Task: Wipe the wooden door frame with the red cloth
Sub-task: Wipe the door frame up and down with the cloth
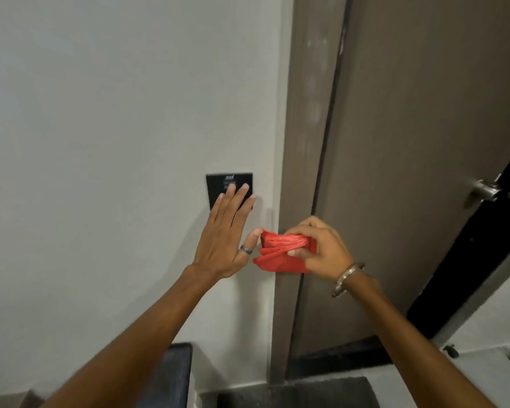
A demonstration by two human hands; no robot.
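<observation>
Left half of the frame: a plain pale wall [100, 142]. Left of centre, the left hand [223, 240] lies flat against the wall, fingers [233, 201] spread wide and holding nothing; the fingertips overlap the lower part of a black wall panel [228, 184], and a ring [246, 249] sits on the thumb. The thumb tip is just beside the cloth. At centre, the red cloth [277, 254], folded in several layers, is held against the lower part of the door frame [306, 113], overlapping the frame's left edge where it meets the wall. The right hand [318, 248] has its fingers closed around the cloth from the right, thumb underneath; a metal bangle [346, 279] sits on the wrist. The frame runs vertically from top to bottom of the picture. Right of it is the brown door [424, 128], with a metal handle [485, 191] at the right edge, mid-height. A dark gap shows beyond the door's edge at lower right.
</observation>
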